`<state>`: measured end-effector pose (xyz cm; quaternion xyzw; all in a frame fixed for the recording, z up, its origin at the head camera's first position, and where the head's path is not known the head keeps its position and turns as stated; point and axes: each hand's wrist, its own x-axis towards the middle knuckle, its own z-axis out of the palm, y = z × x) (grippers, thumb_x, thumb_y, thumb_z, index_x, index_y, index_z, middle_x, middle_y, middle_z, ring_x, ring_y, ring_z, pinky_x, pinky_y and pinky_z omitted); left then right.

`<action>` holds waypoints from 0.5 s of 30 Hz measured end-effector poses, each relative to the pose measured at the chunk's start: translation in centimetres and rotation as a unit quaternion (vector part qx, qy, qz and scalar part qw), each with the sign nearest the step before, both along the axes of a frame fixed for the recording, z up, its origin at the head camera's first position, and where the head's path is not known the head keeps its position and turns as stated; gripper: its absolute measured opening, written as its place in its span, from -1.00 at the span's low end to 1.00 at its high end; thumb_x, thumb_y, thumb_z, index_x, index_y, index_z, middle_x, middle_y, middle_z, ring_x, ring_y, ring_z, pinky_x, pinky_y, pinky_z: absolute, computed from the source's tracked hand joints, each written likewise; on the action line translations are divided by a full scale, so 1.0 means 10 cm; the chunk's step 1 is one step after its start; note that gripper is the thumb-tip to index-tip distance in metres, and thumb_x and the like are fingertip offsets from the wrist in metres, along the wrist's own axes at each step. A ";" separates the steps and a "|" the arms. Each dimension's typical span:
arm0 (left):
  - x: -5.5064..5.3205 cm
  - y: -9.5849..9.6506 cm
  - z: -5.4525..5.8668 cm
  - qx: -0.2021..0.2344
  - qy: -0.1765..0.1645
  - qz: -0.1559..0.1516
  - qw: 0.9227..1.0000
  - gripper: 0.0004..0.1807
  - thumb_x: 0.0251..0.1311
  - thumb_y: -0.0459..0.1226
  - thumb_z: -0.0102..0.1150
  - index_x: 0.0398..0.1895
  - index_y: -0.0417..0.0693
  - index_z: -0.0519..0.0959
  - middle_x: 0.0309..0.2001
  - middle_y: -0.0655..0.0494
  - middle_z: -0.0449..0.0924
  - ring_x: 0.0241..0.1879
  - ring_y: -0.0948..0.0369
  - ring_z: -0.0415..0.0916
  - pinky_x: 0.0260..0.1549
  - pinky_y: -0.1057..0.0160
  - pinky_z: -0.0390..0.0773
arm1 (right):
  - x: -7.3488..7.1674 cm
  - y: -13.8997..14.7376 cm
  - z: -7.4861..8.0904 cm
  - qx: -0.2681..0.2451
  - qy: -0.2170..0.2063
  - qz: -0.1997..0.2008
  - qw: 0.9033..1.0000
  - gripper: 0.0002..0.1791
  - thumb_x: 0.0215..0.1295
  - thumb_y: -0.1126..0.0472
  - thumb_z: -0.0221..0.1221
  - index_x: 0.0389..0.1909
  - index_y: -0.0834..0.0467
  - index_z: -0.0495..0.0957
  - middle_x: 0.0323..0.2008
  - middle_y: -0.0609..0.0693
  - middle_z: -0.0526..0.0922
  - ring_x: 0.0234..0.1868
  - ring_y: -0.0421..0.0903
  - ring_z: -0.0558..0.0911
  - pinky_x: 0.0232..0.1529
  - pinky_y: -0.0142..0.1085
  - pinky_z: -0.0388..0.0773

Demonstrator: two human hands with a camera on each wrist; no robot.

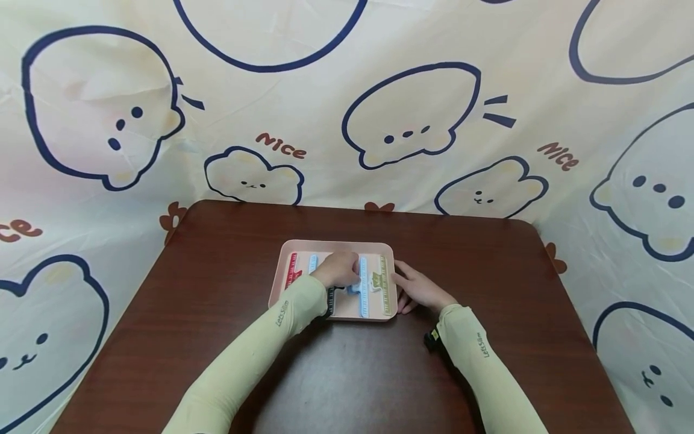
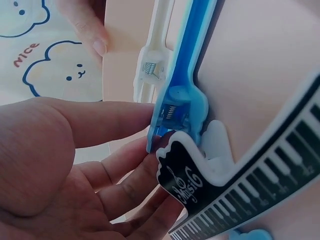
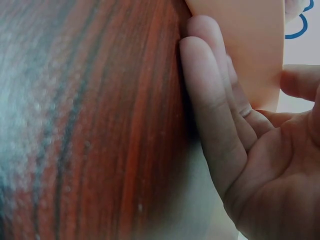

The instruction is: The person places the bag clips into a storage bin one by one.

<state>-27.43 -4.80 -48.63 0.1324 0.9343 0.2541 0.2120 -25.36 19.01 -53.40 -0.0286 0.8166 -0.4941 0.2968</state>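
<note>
My left hand (image 1: pixel 338 269) reaches over a pink tray (image 1: pixel 336 244). In the left wrist view its thumb and index finger pinch the lever end of a blue music page clip (image 2: pixel 187 100) with a metal spring. A black clip with piano keys (image 2: pixel 187 182) lies close beside those fingers. The green clip (image 1: pixel 385 286) is on the tray's right side, a red clip (image 1: pixel 291 268) on its left, and another blue clip (image 1: pixel 312 262) is partly hidden by the left arm. My right hand (image 1: pixel 422 288) holds the tray's right side, fingers along the outer wall (image 3: pixel 250 45) and thumb at the rim.
The tray lies on a dark brown wooden table (image 1: pixel 347 374), toward its far side. A pale cloth curtain (image 1: pixel 412 36) with cartoon drawings hangs around the table's back and sides. A small black device (image 1: pixel 432 339) sits at the right wrist.
</note>
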 end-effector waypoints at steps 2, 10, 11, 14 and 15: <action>0.01 -0.01 0.01 -0.004 0.003 -0.001 1.000 -0.84 0.29 -0.25 0.37 -0.34 -0.07 0.56 -0.34 0.06 0.56 -0.29 0.14 0.51 -0.26 0.22 0.51 | 0.00 0.00 -0.02 -0.004 0.001 0.002 1.000 -0.35 0.66 -0.06 -0.09 0.66 -0.20 -0.02 -0.39 0.19 0.69 -0.50 0.01 0.71 -0.43 -0.13 0.71; 0.02 -0.02 0.02 -0.005 0.018 -0.004 1.000 -0.84 0.30 -0.24 0.37 -0.33 -0.07 0.57 -0.35 0.06 0.56 -0.29 0.14 0.50 -0.25 0.22 0.49 | 0.00 0.00 -0.04 -0.010 0.005 0.000 1.000 -0.35 0.66 -0.06 -0.08 0.66 -0.18 -0.02 -0.38 0.18 0.68 -0.51 0.00 0.69 -0.45 -0.12 0.71; 0.02 -0.02 0.01 -0.005 0.020 -0.005 1.000 -0.84 0.30 -0.24 0.37 -0.33 -0.07 0.57 -0.36 0.06 0.56 -0.30 0.14 0.50 -0.25 0.22 0.48 | 0.00 0.00 -0.05 -0.010 0.005 0.000 1.000 -0.35 0.66 -0.06 -0.08 0.66 -0.19 -0.02 -0.38 0.18 0.68 -0.51 0.00 0.69 -0.45 -0.12 0.71; 0.03 -0.03 0.03 -0.002 0.027 -0.007 1.000 -0.83 0.30 -0.22 0.37 -0.34 -0.09 0.58 -0.35 0.06 0.56 -0.30 0.14 0.50 -0.27 0.22 0.48 | -0.01 0.00 -0.05 -0.009 0.002 -0.002 1.000 -0.36 0.66 -0.07 -0.08 0.65 -0.20 -0.01 -0.38 0.18 0.68 -0.51 0.00 0.70 -0.44 -0.12 0.71; 0.03 -0.04 0.03 0.000 0.026 -0.005 1.000 -0.82 0.30 -0.21 0.38 -0.33 -0.08 0.59 -0.34 0.06 0.56 -0.30 0.14 0.50 -0.27 0.22 0.49 | -0.01 0.00 -0.05 -0.009 0.002 -0.002 1.000 -0.36 0.66 -0.07 -0.09 0.65 -0.20 -0.01 -0.38 0.18 0.68 -0.50 0.00 0.70 -0.44 -0.12 0.71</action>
